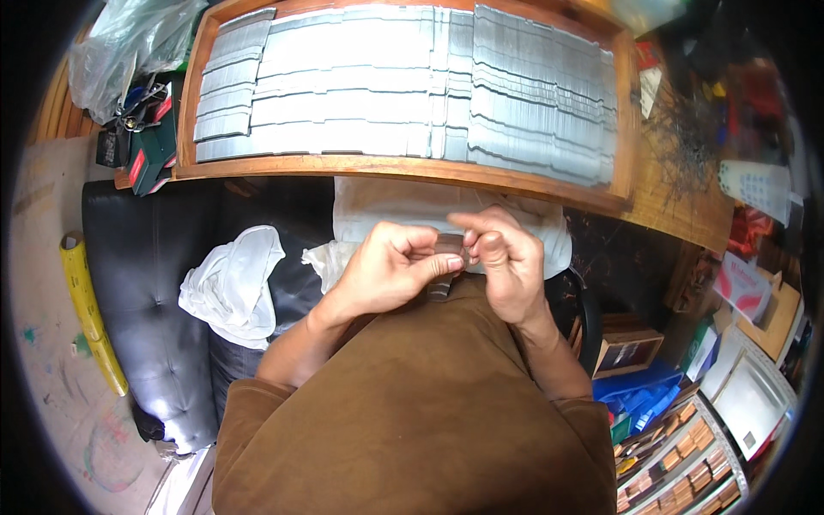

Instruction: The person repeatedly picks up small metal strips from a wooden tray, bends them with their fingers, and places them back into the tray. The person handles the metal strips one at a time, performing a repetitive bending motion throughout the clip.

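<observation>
Close in front of my body, my left hand (386, 268) pinches a small, thin, dark flat piece (450, 244) between thumb and fingers. My right hand (511, 264) is at the other end of that piece, its fingers curled and the index finger reaching across above it. Whatever the right fingertips pinch is too small to make out. Below the left thumb a glinting strip (439, 288) shows partly against my brown shirt. Under and behind both hands lies a pale cloth (378, 202).
A wooden tray (343, 165) packed with rows of thin grey strips stands on the wooden table (687, 202) ahead. Left are a black padded seat (146, 292), a crumpled white cloth (232, 287) and a yellow tube (90, 318). Right, a wooden box (629, 354) sits near a blue sheet (639, 390).
</observation>
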Motion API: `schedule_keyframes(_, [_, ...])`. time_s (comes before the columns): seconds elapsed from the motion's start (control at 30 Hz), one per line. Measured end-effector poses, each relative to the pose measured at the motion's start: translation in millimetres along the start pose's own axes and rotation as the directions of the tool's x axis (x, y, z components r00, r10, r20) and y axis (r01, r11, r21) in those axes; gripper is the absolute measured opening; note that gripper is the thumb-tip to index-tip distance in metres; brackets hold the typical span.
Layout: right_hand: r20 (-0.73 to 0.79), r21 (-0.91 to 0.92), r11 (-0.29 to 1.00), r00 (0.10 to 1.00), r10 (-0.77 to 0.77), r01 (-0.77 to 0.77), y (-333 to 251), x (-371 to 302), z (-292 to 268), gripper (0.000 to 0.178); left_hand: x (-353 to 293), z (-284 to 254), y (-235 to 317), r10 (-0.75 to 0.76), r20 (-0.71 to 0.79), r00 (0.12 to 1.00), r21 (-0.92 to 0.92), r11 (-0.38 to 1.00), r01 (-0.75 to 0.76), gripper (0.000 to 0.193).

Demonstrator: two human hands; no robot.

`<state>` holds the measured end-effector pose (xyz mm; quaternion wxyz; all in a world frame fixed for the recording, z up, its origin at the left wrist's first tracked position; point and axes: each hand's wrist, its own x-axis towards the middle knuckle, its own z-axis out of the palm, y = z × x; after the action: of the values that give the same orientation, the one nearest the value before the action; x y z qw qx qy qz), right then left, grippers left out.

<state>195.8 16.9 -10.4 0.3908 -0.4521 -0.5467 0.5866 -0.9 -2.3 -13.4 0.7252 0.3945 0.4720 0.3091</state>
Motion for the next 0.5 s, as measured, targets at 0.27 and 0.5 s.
schedule_keyframes(0.27, [0.400,-0.169,0.985,0.915,0.050,0.020,-19,-53,-28,0.028,18,-6,29,-0.323,0.074,0.943,-0.165,0.929,0.331,0.023])
schedule_keyframes(0.5, [0.109,-0.040,0.985,0.981,-0.162,0.167,23,-83,14,0.026,35,2,39,-0.330,0.088,0.940,-0.179,0.923,0.341,0.023])
